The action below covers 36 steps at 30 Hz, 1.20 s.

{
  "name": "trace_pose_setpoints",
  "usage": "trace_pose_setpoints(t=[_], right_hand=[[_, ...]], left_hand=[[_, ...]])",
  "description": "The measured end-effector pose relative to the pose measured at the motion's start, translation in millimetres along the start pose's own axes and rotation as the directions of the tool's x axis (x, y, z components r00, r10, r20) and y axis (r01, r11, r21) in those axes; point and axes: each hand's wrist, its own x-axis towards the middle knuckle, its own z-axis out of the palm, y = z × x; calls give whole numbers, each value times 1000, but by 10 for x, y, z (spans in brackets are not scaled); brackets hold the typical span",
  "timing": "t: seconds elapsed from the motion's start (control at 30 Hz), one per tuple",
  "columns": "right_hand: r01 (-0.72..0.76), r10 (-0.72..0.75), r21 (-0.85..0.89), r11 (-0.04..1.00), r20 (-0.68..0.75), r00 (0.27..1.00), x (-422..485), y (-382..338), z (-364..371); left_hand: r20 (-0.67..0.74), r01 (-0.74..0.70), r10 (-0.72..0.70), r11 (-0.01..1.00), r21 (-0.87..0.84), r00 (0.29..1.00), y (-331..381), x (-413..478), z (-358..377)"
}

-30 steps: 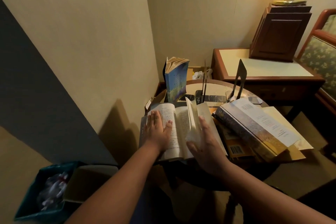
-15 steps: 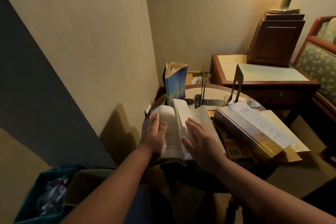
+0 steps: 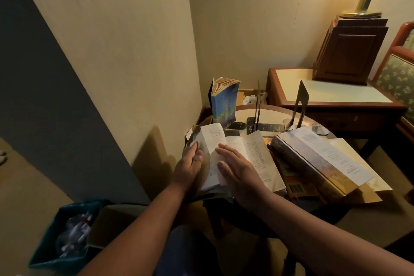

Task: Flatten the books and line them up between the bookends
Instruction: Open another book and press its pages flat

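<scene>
Item: open book (image 3: 246, 159), apparently a paperback, lying face up on the surface (image 3: 271, 116).
Location: just in front of the edge-on bookend (image 3: 258, 105), on the person's side. It is not between that bookend and the second bookend (image 3: 301, 101) to its right.
Appearance: cream pages of small print. The left leaves bow up in a hump and the right half lies flatter.
Handling (judged): light and limp. The springy leaves are likely to fan open once released, and the paper creases easily.
Hold (judged): close it, then clasp spine and fore-edge together.
Left hand (image 3: 189, 168): flat with straight fingers, laid against the raised left leaves, gripping nothing.
Right hand (image 3: 237, 168): palm down with straight fingers, pressing the pages near the gutter, gripping nothing.
Other stock: blue book (image 3: 224, 103) upright with splayed pages, left of the edge-on bookend. Large book (image 3: 313, 159) lies tilted, front right of it.
</scene>
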Motion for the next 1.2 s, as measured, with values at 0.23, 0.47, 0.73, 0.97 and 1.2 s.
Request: trace_pose_setpoints(t=[0.23,0.47,0.73,0.97,1.2], right_hand=[[92,-92,-13,996,-128,987,104,84,127],[37,-43,-69,997,-83,996,148,252,219],[73,-6,-331,941,200,980,155,277,214],[-37,124,-384,922,203,971,320,300,-87],[50,210,-615,787,344,915,448,482,-88]], left_hand=[[-30,-35,34,999,-5,999,-49,-41,-51],[-85,-135,143,987,89,986,-27,-99,-45],[81,-322,314,875,361,946,3,42,34],[186,-171,94,872,459,978,-242,-31,211],[198,-141,31,812,566,980,-298,-41,197]])
